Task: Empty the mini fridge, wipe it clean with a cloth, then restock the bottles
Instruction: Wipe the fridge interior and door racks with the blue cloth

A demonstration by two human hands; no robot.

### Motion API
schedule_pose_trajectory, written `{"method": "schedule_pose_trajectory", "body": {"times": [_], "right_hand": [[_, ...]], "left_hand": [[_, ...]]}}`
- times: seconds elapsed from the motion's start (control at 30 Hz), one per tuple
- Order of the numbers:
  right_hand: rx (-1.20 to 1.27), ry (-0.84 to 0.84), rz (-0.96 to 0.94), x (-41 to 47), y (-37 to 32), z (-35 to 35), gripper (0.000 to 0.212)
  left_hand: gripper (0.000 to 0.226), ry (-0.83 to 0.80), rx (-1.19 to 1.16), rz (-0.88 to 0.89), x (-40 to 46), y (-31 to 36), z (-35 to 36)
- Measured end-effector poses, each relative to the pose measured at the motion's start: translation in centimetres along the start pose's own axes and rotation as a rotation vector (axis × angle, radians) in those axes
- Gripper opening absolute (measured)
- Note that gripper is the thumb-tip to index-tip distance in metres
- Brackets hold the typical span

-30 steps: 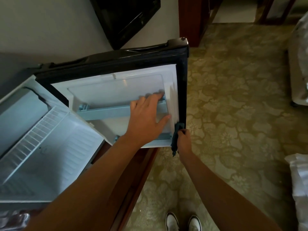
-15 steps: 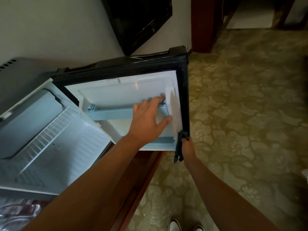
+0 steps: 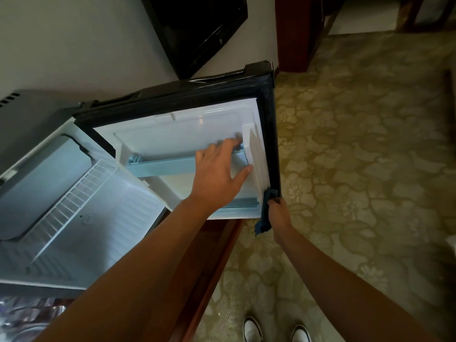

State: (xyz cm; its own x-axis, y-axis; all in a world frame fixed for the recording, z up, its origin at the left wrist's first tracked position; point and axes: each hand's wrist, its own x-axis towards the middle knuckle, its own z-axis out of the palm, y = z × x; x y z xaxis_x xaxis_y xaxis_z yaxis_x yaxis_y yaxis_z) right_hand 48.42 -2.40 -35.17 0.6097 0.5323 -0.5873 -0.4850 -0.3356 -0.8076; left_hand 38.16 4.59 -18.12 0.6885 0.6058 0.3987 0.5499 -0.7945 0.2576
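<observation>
Blue cloth (image 3: 263,213) pinched in right hand (image 3: 279,213), left hand (image 3: 217,174) spread on one door shelf (image 3: 162,167)

The fridge door (image 3: 187,134) is lined in smooth white plastic, a white wire shelf (image 3: 74,201) is seen inside, and soft blue cloth (image 3: 263,215) is held over patterned carpet (image 3: 357,149)

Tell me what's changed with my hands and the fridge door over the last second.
Very little. The left hand rests on the door shelf rail as before, and the right hand grips the dark cloth at the same lower corner of the fridge door. Nothing was picked up or let go; only the view shifted.
</observation>
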Motion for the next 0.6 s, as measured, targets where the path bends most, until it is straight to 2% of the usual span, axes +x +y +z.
{"method": "schedule_pose_trajectory", "body": {"times": [0.2,0.37,0.6], "right_hand": [[0.039,0.065,-0.103,-1.8,-2.5,0.2,0.028],[0.169,0.063,-0.153,-3.9,-4.3,0.1,0.022],[0.354,0.042,-0.111,-7.0,-4.6,2.8,0.016]], "left_hand": [[0.054,0.021,0.043,0.08,0.5,-0.6,0.5],[0.057,-0.015,0.05,0.119,0.8,-0.9,0.9],[0.06,-0.136,-0.13,0.162,1.2,-2.2,-0.4]]}}
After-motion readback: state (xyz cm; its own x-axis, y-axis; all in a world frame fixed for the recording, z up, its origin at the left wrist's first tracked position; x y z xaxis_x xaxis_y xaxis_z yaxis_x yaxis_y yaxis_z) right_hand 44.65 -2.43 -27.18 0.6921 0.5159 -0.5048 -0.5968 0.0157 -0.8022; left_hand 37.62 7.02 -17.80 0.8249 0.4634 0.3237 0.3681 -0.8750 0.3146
